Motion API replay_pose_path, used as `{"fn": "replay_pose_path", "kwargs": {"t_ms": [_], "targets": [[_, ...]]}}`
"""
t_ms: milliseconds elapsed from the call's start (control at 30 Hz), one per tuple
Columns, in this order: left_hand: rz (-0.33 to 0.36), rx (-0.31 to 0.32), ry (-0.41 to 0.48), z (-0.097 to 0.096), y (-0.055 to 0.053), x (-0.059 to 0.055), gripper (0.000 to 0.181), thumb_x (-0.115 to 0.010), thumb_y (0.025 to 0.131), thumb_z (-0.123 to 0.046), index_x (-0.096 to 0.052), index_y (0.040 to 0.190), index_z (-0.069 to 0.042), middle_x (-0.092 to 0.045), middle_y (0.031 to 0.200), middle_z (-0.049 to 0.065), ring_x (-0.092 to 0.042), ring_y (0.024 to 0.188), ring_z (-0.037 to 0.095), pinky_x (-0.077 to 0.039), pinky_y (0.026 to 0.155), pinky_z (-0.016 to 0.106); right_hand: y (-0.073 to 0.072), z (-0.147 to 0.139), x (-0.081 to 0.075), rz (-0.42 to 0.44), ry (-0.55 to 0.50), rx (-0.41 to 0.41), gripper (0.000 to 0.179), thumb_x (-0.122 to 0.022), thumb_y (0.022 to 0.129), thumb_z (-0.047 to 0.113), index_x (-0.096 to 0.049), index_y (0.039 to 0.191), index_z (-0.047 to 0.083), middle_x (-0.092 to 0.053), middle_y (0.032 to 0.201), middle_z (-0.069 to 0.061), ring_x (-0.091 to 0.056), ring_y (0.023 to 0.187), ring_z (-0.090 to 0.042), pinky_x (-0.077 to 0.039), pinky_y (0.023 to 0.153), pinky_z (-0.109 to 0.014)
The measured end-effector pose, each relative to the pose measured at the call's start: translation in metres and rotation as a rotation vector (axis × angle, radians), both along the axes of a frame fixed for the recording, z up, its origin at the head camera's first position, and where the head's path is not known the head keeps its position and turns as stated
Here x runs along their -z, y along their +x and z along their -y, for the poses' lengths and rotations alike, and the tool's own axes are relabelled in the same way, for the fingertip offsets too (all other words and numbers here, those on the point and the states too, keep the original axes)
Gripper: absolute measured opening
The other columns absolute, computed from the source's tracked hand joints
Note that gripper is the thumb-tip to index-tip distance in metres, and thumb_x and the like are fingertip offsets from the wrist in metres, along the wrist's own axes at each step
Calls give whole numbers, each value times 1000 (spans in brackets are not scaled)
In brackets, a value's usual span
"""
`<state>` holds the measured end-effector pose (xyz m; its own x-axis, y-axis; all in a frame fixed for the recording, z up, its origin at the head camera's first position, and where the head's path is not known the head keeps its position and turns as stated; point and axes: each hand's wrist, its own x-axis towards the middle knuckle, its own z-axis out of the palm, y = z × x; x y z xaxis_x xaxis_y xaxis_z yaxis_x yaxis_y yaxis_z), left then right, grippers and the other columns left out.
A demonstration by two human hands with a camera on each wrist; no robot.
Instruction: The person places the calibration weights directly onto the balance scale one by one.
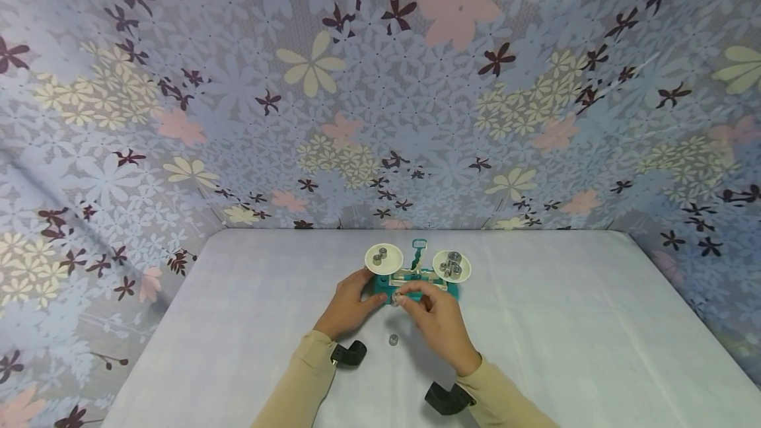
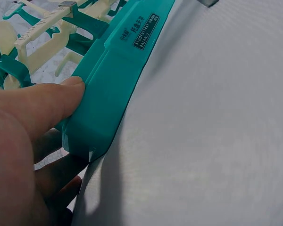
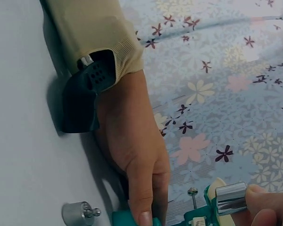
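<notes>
A teal tray balance point(image 1: 452, 290) with two cream pans stands on the table. My left hand point(image 1: 351, 304) grips the left end of its base point(image 2: 96, 110), thumb on top and fingers around the end. In front of the balance, my right hand point(image 1: 440, 325) pinches a shiny metal weight point(image 3: 231, 198) between thumb and fingers. Small weights sit in the left pan point(image 1: 390, 267), and several of differing sizes fill part of the right pan point(image 1: 439, 261). Nearer to me, one knobbed weight point(image 1: 394, 340) stands alone on the table.
The pale tabletop point(image 1: 594, 335) reaches a floral-patterned backdrop point(image 1: 357, 117) behind and at the sides. A black wrist camera point(image 1: 351, 353) is strapped at the left sleeve, another black camera point(image 1: 447, 399) at the right.
</notes>
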<state>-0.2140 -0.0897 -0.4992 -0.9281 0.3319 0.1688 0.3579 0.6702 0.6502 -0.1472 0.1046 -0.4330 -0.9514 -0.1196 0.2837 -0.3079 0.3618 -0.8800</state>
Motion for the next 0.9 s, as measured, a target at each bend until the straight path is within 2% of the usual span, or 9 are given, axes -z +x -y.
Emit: {"fn": "replay_pose_path", "kwargs": {"t_ms": [300,600,900], "targets": [[2,2,6,0,1,1,66,-57,88,-46,-39,141,-11,-41,143,7,-33,133,23,-21,110,48,-6,5,-5,-57,-12,22,13,-66,86,12,-68,98,11,-43,49,1,-37,41,-9,-34,37,-24],[25,3,-3,0,0,0,66,-55,89,-46,-37,142,-12,-39,144,4,-31,134,21,-20,111,47,-14,5,-12,-98,-18,16,11,-65,87,25,-69,96,21,-43,49,4,-39,42,-11,-34,38,-24],[36,0,-4,0,1,-2,65,-57,89,-43,-36,143,-12,-39,144,5,-31,135,23,-19,111,48,-22,8,-17,-150,18,45,11,-66,87,23,-68,97,20,-41,48,6,-37,41,-10,-34,36,-25]]}}
